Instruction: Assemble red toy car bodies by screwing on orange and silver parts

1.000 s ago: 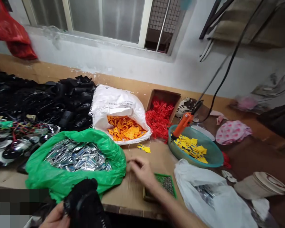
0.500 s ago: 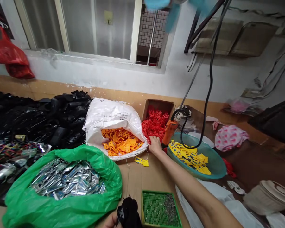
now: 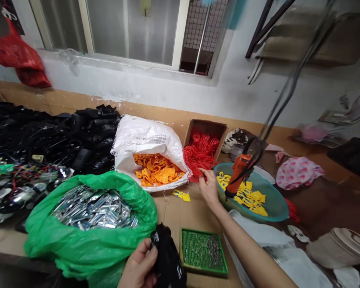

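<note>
My left hand [image 3: 140,264] grips a black plastic housing [image 3: 167,262] with small white markings, low in the middle of the head view. My right hand [image 3: 209,187] is at the near edge of a pile of red lattice-like plastic pieces [image 3: 199,154], which spills from a cardboard box. Its thumb and fingers are closed on a bit of red at the pile; the exact shape is hidden. Just right of that hand, an orange electric screwdriver [image 3: 239,173] hangs from a cable over a teal basin [image 3: 277,208] of yellow pieces [image 3: 252,200].
A green bag [image 3: 42,240] of shiny metal parts [image 3: 96,212] stands left, behind it a white sack [image 3: 147,132] of orange pieces [image 3: 159,172]. A green tray [image 3: 198,250] of small screws lies between my arms. Black housings [image 3: 48,136] heap at far left.
My right hand has drawn back slightly from the red pile. The hanging screwdriver has swung right, over the basin. My left hand and the black housing show more fully; the view has shifted.
</note>
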Motion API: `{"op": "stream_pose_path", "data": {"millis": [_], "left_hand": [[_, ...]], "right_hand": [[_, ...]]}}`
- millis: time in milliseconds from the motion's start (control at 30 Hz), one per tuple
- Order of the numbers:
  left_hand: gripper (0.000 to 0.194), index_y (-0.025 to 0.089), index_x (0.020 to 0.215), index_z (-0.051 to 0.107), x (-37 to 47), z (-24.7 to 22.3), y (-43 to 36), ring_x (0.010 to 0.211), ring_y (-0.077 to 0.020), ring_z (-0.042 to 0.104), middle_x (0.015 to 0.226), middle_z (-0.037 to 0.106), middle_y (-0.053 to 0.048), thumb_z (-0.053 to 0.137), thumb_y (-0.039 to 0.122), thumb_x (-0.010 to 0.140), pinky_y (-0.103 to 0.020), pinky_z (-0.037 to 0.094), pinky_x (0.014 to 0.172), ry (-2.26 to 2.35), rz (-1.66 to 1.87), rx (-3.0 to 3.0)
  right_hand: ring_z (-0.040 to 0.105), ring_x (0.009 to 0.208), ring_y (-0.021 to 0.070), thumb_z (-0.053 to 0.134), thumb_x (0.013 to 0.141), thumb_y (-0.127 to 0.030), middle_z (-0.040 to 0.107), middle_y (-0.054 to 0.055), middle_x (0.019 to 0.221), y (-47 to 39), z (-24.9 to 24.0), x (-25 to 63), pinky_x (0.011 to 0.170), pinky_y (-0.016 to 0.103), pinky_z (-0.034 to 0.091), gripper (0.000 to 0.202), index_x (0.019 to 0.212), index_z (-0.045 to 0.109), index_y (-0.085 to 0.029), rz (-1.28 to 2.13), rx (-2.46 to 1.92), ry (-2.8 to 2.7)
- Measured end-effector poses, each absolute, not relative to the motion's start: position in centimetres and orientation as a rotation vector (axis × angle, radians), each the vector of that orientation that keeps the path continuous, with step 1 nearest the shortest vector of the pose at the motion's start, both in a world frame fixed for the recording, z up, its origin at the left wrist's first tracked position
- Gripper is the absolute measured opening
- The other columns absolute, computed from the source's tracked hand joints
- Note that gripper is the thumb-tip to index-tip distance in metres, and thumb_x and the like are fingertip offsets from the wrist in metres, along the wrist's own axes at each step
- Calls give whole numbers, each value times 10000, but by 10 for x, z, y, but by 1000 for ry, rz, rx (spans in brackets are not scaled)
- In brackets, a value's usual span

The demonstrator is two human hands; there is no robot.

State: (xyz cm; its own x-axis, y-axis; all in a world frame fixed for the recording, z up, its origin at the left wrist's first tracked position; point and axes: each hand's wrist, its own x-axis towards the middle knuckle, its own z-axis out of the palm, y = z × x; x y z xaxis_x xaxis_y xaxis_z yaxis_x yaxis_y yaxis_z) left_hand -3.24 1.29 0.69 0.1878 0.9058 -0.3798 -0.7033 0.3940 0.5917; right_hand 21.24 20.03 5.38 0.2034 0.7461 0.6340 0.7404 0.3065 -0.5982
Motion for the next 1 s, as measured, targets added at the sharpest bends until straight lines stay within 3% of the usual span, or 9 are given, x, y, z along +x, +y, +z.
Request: {"op": "stream_pose_path", "data": {"millis": [100,200,300,467,633,733,900,1000], "left_hand": [[326,181,859,708,-31,20,15,718,-177,704,817,742,-35,916,337,662,-284,557,711,757,1204,388],[330,181,848,692,-30,24,16,658,-117,651,766,700,13,921,320,655,-235,539,681,796,1282,339],[354,185,865,685,-30,23,14,671,-117,648,783,701,17,926,323,644,-222,526,655,820,1316,316],[338,186,877,694,-30,21,8,734,-143,676,835,740,-13,916,324,662,-222,521,667,823,1372,342],[333,174,843,707,-30,22,4,717,-122,664,831,744,-2,936,286,628,-218,523,684,807,1395,303],[317,179,919,733,-28,24,2,753,-135,673,889,758,-18,908,284,676,-234,527,705,778,1351,286],[330,165,1009,750,-25,31,-1,929,-200,684,1012,764,-64,833,371,766,-308,512,875,757,1381,200],[340,151,958,741,-25,31,1,845,-173,668,915,750,-39,872,350,716,-283,500,839,876,1415,300]], "right_hand": [[626,975,231,453,814,-56,618,77,999,143,51,177,917,375,528,429,1142,694,-193,130,-1308,-1693],[618,1036,229,422,802,-5,601,78,1075,84,48,146,934,368,522,506,1198,640,-233,318,-1158,-1861],[617,1066,225,425,828,-9,611,76,1124,42,48,127,956,362,525,487,1219,597,-244,522,-1111,-1895],[587,1201,252,522,909,-149,588,101,1277,13,43,120,1047,389,502,421,1319,556,-240,724,-1086,-1910],[509,1340,271,543,949,-229,500,109,1431,1,29,121,1146,423,441,503,1447,484,-264,728,-1091,-1915],[486,1371,268,492,982,-210,464,106,1468,-6,19,116,1167,441,426,527,1499,436,-291,679,-1120,-1898],[438,1414,293,471,974,-138,396,125,1525,-16,3,101,1160,521,430,667,1584,268,-318,540,-1089,-1924],[426,1423,315,518,940,-132,409,136,1527,-20,1,95,1168,562,405,695,1577,295,-300,555,-1041,-1927]]}}
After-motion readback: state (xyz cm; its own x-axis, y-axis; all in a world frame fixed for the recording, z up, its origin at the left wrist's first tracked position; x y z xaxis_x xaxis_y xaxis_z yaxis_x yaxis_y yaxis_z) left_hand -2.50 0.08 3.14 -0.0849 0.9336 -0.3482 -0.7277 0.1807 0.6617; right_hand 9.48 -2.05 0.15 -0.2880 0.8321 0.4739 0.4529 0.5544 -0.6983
